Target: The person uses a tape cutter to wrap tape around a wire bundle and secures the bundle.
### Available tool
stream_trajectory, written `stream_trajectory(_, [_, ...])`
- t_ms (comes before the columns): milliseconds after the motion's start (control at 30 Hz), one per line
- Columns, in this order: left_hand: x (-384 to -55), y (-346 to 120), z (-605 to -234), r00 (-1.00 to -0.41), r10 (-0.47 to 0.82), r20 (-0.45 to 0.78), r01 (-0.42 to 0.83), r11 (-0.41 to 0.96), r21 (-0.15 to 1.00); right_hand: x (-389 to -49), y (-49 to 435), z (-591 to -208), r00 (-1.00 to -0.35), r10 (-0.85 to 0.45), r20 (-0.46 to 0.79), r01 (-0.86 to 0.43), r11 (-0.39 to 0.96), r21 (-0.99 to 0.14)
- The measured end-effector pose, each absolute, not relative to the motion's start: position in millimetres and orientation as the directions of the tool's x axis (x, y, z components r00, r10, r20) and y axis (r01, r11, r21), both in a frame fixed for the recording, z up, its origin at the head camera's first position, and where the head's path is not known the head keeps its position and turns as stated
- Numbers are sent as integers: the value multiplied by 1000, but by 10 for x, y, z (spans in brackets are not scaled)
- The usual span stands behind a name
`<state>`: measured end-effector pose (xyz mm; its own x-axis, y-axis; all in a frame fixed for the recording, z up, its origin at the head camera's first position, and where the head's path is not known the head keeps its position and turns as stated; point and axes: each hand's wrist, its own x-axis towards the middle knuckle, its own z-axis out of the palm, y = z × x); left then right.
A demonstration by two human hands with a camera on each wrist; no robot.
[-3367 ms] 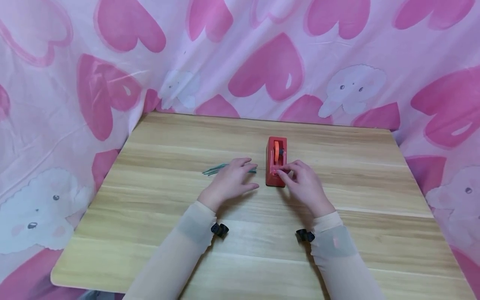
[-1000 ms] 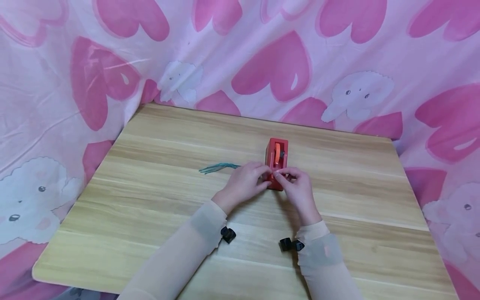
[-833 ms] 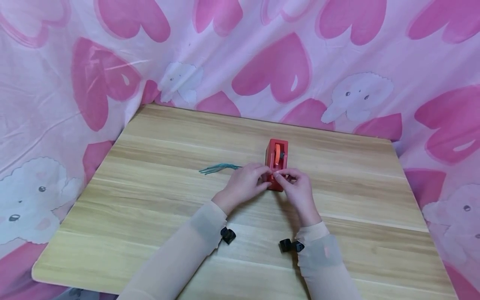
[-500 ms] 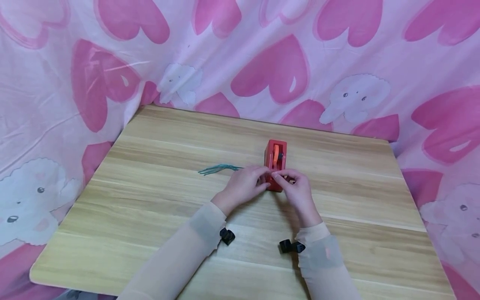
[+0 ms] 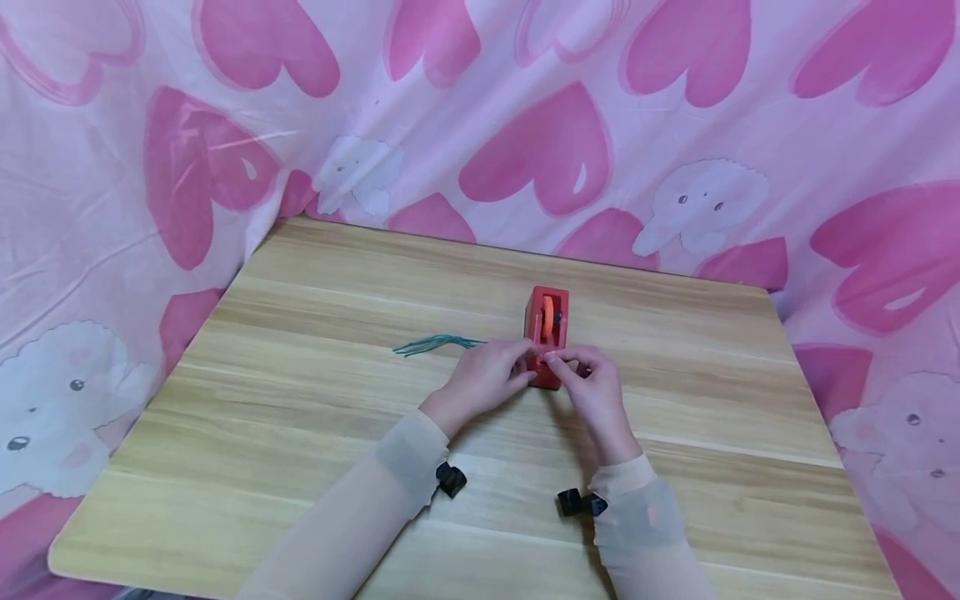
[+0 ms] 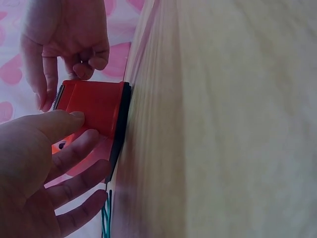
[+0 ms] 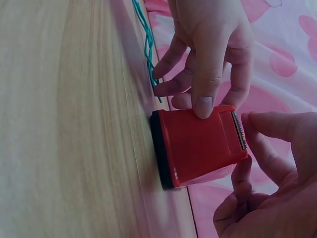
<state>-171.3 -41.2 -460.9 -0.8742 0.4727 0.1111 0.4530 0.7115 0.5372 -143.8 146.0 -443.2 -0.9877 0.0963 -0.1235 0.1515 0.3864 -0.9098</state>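
A red tape dispenser (image 5: 534, 312) with a dark base stands on the table, an orange tape roll core (image 5: 548, 318) inside it. My left hand (image 5: 483, 372) holds its left side near the front; in the left wrist view the thumb (image 6: 64, 121) lies on the red front. At the toothed cutter (image 7: 239, 130), thumb and index finger of my right hand (image 5: 595, 393) come together in a pinch on what looks like the clear tape end, which is hardly visible. Thin green strands (image 5: 435, 342) lie left of the dispenser, partly hidden behind my left hand.
The wood-grain table (image 5: 330, 333) reaches back to a pink curtain (image 5: 420, 117) printed with hearts and animal faces. Curtain also hangs along both sides. Black wrist cameras (image 5: 451, 480) sit on both sleeves.
My left hand has moved right, from above the green strands to the dispenser, and takes hold there. My right hand stays at the cutter. Over the last second both hands hardly move.
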Motion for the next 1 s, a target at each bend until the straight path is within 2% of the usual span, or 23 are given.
stream_trajectory(633, [-1667,-384,-4600,-871,480,102,464,740,487,-1273,1432,-4404,-991,109,-80,118,415,-902])
stream_trajectory(1000, [-1661,-366,-4596,-882,466,75,438,749,498,-1232,1433,-4404,-982,64,-175,186,354,-916])
